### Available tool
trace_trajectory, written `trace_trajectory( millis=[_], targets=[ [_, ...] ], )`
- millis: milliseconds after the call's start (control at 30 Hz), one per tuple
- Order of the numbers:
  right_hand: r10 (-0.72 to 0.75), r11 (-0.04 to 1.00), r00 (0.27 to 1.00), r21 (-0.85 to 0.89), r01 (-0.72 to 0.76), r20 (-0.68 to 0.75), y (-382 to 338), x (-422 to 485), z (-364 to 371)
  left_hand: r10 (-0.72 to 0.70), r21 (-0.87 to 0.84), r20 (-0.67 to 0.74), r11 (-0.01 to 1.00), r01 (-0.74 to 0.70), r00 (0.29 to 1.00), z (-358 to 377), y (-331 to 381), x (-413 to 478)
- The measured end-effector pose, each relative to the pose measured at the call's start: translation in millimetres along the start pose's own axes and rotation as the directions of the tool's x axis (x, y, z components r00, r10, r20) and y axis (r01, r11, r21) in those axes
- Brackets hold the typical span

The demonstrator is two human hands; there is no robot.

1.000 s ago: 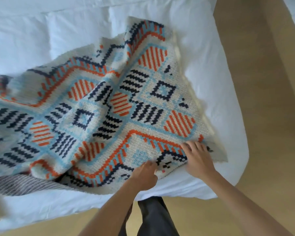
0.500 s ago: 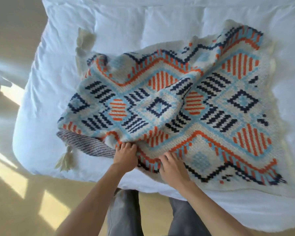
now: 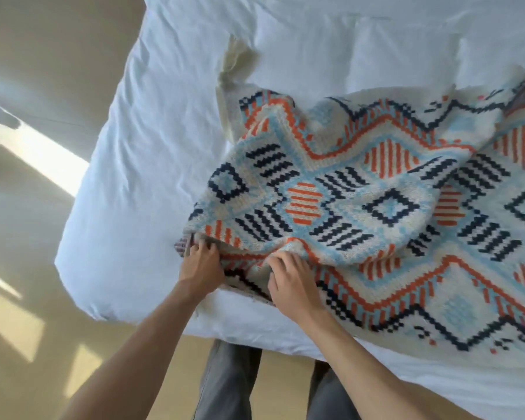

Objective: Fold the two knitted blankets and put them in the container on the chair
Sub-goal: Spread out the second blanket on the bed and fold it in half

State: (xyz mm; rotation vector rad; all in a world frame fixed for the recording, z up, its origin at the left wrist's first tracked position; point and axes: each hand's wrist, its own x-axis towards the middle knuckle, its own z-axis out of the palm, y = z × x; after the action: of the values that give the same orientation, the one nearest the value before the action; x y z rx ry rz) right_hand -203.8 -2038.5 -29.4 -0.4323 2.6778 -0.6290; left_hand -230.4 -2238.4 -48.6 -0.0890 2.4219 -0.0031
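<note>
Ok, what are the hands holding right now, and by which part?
Both hold the patterned blanket at its near edge: the left hand grips the near-left corner, and the right hand curls over a fold just beside it.

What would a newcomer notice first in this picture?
The patterned knitted blanket, orange, navy and light blue, lies rumpled over the right part of the white bed. At its near left corner, the left hand grips the edge and the right hand clutches the fabric beside it.

Person, own view downward: left hand, right hand and forearms bare; grey trousers (soft lengthwise creases), two legs showing.
</note>
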Motion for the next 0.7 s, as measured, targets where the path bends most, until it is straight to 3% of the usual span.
trace_trajectory(
  millis=[200,300,500,567,633,700],
  targets=[
    [0.044,0.993,0.999,-0.112,-0.047,-0.026,-27,86,-15,-0.153,-0.178,-0.037,0.973,0.144,0.988,-26,-42,23],
    [0.014,0.987,0.998,-0.159,-0.023,-0.057,-30,128,-31,-0.219,-0.293,-0.133,0.941,0.172,0.967,-45,-46,43],
    [-0.076,0.960,0.996,-0.273,0.061,-0.042,-26,221,-55,-0.259,-0.494,-0.343,0.867,0.061,0.903,-87,-38,93],
    [-0.103,0.946,0.994,-0.313,0.088,-0.033,-25,252,-64,-0.185,-0.489,-0.327,0.872,0.001,0.927,-95,-34,112],
    [-0.093,0.932,0.996,-0.353,0.083,-0.011,-22,279,-70,-0.117,-0.566,-0.214,0.824,-0.026,0.970,-103,-26,129],
    [0.019,0.930,1.000,-0.366,-0.016,0.002,-17,300,-76,-0.075,-0.627,-0.135,0.779,-0.026,0.988,-109,-17,145]
  ],
)
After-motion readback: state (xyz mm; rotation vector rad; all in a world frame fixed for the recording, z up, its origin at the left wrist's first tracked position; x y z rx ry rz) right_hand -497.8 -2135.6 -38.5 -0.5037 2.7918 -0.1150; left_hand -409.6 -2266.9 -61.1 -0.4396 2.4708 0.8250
